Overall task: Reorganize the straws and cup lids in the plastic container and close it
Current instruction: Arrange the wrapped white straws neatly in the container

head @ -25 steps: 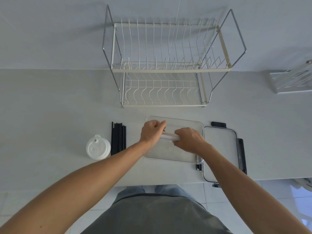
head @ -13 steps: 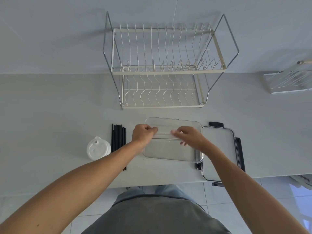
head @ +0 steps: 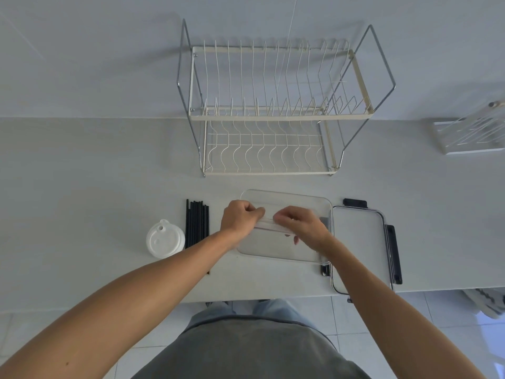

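A clear plastic container (head: 287, 195) lies open on the white counter in front of me. Across its inside runs a transparent divider strip (head: 267, 224). My left hand (head: 238, 219) pinches the strip's left part and my right hand (head: 300, 225) pinches its right part, fingertips almost meeting. Left of the container, a bundle of black straws (head: 197, 223) lies on the counter pointing away from me. A stack of white cup lids (head: 164, 239) sits left of the straws. The container's clear lid with black clips (head: 358, 236) lies flat to the right, touching the container.
A two-tier wire dish rack (head: 273, 117) stands behind the container against the wall. A smaller white rack (head: 470, 136) is at the far right. The counter's front edge runs just below the lid, with tiled floor beyond it.
Half a second ago my hands were spread wider along the divider strip; now they are close together near its middle. Container, straws and lids have not moved.
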